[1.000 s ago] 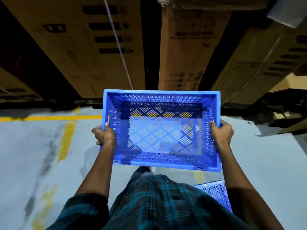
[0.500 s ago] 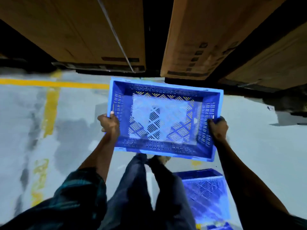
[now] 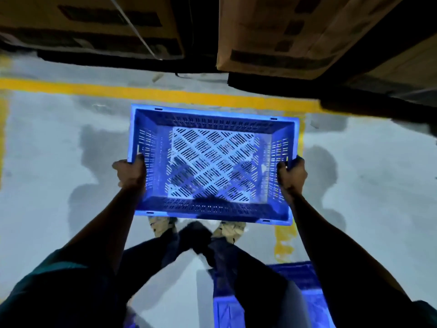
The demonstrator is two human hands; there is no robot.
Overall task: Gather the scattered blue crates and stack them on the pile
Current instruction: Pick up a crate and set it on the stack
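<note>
I hold an empty blue slotted crate [image 3: 212,162] level in front of me, open side up, above the grey floor. My left hand [image 3: 131,172] grips its left rim near the front corner. My right hand [image 3: 292,176] grips the right rim at the matching spot. Another blue crate [image 3: 305,292] lies on the floor at the bottom right, behind my legs and partly hidden by my right arm. No pile is in view.
Large cardboard boxes [image 3: 283,31] stand along the far side, past a yellow floor line [image 3: 142,91]. A second yellow stripe [image 3: 285,240] runs down the floor at the right. My feet [image 3: 163,227] are just under the crate's near edge.
The view has tilted further down and the boxes have slid up. The crate has come lower and closer to my feet, with both hands still on its rims.
</note>
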